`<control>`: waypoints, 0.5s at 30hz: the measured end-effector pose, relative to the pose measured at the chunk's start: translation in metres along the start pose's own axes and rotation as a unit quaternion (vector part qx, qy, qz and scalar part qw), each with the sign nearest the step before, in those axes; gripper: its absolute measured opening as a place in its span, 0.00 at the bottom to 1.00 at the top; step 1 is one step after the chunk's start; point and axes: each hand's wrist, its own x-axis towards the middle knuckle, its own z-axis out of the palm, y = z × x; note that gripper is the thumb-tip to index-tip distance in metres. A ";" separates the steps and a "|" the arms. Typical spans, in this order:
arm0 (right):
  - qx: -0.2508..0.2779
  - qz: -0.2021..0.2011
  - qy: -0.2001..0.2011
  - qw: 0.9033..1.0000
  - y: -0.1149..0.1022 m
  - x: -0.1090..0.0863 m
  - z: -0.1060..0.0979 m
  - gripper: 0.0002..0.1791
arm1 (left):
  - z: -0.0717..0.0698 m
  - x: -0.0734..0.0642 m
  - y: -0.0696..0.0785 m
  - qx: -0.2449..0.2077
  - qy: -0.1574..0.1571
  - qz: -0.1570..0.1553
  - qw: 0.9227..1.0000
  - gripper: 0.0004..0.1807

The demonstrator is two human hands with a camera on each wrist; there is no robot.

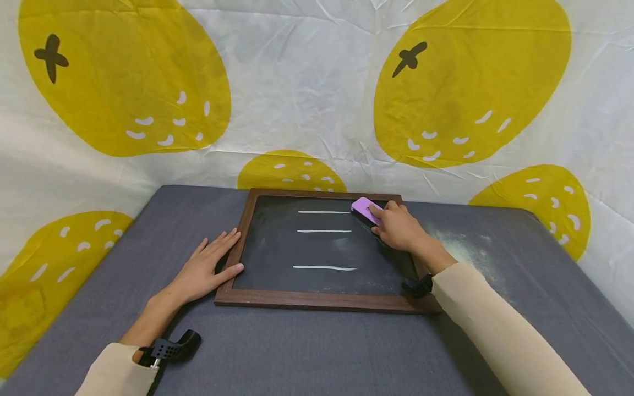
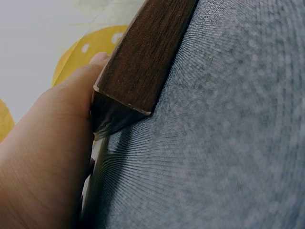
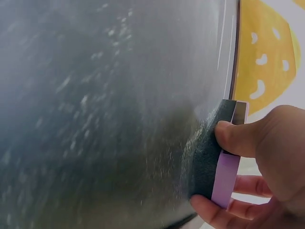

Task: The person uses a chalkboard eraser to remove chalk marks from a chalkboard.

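A chalkboard (image 1: 277,247) in a brown wooden frame lies on the table, with 3 white chalk lines across its middle. My right hand (image 1: 398,226) grips a purple board eraser (image 1: 365,209) with a dark felt side, at the upper right of the board, by the right end of the top line. In the right wrist view the thumb and fingers pinch the eraser (image 3: 225,179), its felt against the board. My left hand (image 1: 203,272) rests at the frame's left edge, fingers spread and straight, thumb over the frame. The left wrist view shows the hand (image 2: 52,138) against the frame corner (image 2: 138,57).
Grey cloth (image 1: 307,352) covers the table. Pale chalk dust (image 1: 465,247) marks it to the right of the board. Behind hangs a white curtain (image 1: 302,82) with yellow fruit prints. Chalk specks lie on the board's surface.
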 end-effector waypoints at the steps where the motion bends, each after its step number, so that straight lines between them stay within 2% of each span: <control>1: 0.001 -0.002 0.001 1.000 0.000 0.001 0.000 0.31 | 0.000 0.000 0.000 0.000 -0.001 0.000 1.000 0.42; 15: 0.000 -0.015 0.013 1.000 -0.014 0.014 0.009 0.30 | 0.003 -0.002 -0.003 0.009 0.007 0.006 1.000 0.42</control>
